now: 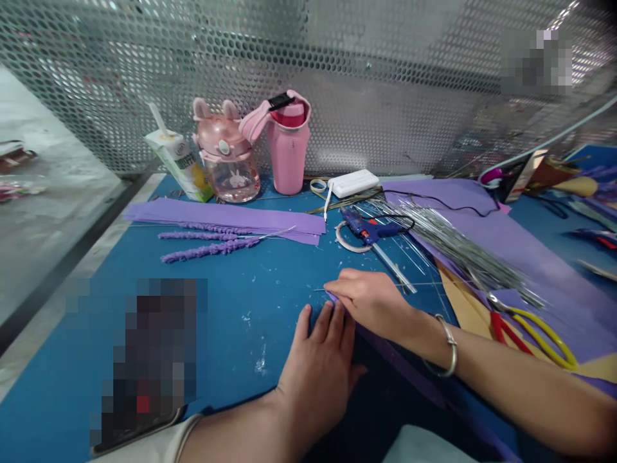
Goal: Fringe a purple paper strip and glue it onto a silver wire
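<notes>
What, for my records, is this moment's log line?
left hand: palm down at purple strip | right hand: pinching purple strip | glue gun: beyond hands

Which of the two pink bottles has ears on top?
The see-through bottle, between the drink carton and the other pink bottle. Two ears stick up from its lid; the other has a strap and no ears.

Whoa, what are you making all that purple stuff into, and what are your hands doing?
The right hand is pinching the end of a purple strip, where a thin wire pokes out. The left hand lies flat beside it, fingers spread. What it will become, I can't tell. Some fuzzy purple stems lie farther back, by a pile of flat strips. A glue gun, loose wires and scissors lie nearby.
</notes>
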Tool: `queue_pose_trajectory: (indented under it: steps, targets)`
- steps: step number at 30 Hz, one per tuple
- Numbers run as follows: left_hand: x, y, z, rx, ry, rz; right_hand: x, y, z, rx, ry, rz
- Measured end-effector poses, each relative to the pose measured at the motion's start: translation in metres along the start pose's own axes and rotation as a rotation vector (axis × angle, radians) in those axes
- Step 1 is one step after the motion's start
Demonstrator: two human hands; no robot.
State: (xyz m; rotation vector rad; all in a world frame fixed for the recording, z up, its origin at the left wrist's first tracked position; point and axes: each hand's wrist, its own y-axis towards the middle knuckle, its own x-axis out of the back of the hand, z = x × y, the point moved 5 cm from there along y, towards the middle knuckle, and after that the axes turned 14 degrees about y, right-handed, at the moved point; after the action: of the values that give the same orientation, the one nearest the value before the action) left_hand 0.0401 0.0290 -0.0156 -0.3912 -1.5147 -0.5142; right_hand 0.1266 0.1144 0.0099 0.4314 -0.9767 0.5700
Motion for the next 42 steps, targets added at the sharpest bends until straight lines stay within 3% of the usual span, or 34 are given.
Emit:
queue_pose_trajectory:
  steps: [5, 10, 14, 19, 22, 26, 31, 36, 39, 42]
  targets:
    - [0.0, -0.002, 0.002, 0.016, -0.051, 0.003, 0.008, 0.002, -0.006, -0.141, 0.059, 0.001]
    - [0.002, -0.001, 0.005, 0.036, -0.072, -0.015, 0.021, -0.029, -0.02, -0.22, 0.201, -0.045]
    - [0.005, 0.0, 0.006, 0.053, -0.078, -0.042, 0.017, -0.048, -0.027, -0.365, 0.349, -0.021]
    - [0.019, -0.008, 0.01, 0.179, -0.182, -0.229, 0.02, -0.049, -0.017, -0.37, 0.481, 0.058]
    - [0.023, -0.01, 0.009, 0.169, -0.201, -0.298, 0.022, -0.052, -0.012, -0.385, 0.497, 0.102]
    - [0.016, -0.007, 0.001, 0.058, -0.144, -0.187, 0.016, -0.058, -0.003, -0.403, 0.581, 0.146]
    - [0.011, -0.01, 0.0, 0.078, -0.087, -0.116, 0.014, -0.059, 0.0, -0.39, 0.594, 0.132]
    - [0.005, -0.008, 0.0, 0.066, -0.057, -0.098, 0.019, -0.048, -0.019, -0.39, 0.437, -0.004]
    - [0.005, -0.003, 0.001, 0.036, -0.128, -0.061, 0.019, -0.037, -0.024, -0.363, 0.398, -0.083]
    - [0.012, -0.001, 0.011, 0.129, -0.308, -0.094, 0.019, -0.03, -0.02, -0.326, 0.408, -0.092]
